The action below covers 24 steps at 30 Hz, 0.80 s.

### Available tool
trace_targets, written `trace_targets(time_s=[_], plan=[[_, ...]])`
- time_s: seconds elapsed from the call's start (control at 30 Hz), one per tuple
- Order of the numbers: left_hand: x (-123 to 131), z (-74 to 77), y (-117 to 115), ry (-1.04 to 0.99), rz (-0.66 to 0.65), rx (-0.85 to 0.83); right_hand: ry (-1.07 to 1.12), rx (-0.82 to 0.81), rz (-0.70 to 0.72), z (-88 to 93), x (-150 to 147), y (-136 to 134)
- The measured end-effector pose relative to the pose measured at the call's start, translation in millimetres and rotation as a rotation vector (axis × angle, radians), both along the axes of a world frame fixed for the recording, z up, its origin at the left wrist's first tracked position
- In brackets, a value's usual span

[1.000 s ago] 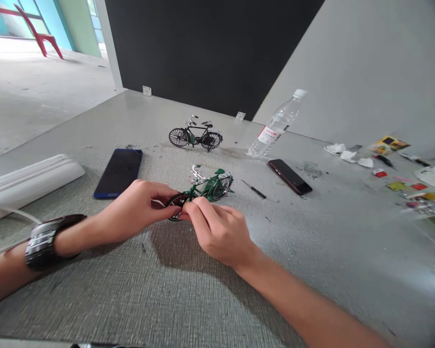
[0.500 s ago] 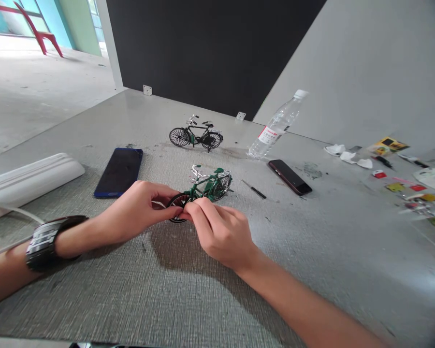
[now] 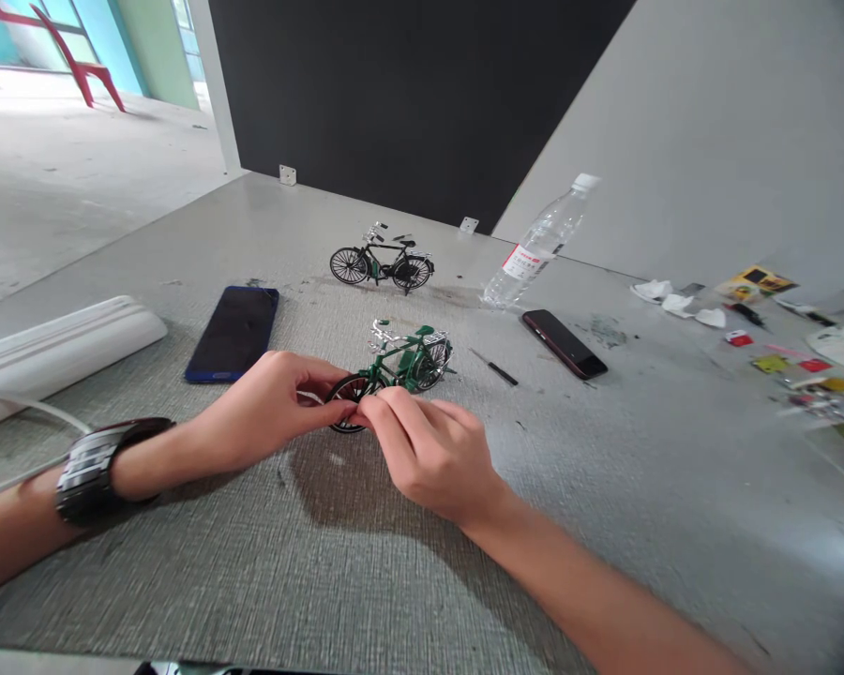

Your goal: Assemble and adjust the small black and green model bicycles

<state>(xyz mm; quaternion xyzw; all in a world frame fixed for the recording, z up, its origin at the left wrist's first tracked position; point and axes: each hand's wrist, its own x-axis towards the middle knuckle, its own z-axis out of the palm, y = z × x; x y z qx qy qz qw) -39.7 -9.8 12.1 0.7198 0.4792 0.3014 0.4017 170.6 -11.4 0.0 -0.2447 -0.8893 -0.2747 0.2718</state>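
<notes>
A green model bicycle (image 3: 412, 361) with silver handlebars stands on the grey table, its front wheel toward my left. My left hand (image 3: 292, 398) is closed, thumb and fingers pinching the front wheel from its left side. My right hand (image 3: 429, 450) is also closed, its fingertips meeting the left thumb at the lower middle of that wheel. Whether a small part lies between the right fingertips is hidden. Behind it stands a black model bicycle (image 3: 382, 261). Right of the green bicycle lies a small screwdriver (image 3: 501, 371).
A blue-edged phone (image 3: 232, 336) and a white power strip (image 3: 63, 352) lie at left. Toward the right are a clear plastic bottle (image 3: 535, 248), a dark phone (image 3: 564, 344) and scattered small parts (image 3: 808, 366). A black panel (image 3: 408, 103) rises along the back edge.
Both hands keep their hold at the front wheel, the right fingers shifting very slightly. The whole view has moved a little; the objects on the table stay in place.
</notes>
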Motion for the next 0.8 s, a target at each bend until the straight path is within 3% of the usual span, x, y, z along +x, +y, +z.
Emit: trace_targets(time_s=[0.8], plan=[[0.9,-2.5,-3.6,-0.015,-0.022,-0.013,0.081,-0.109,-0.041,-4.8,2.9,4.1]])
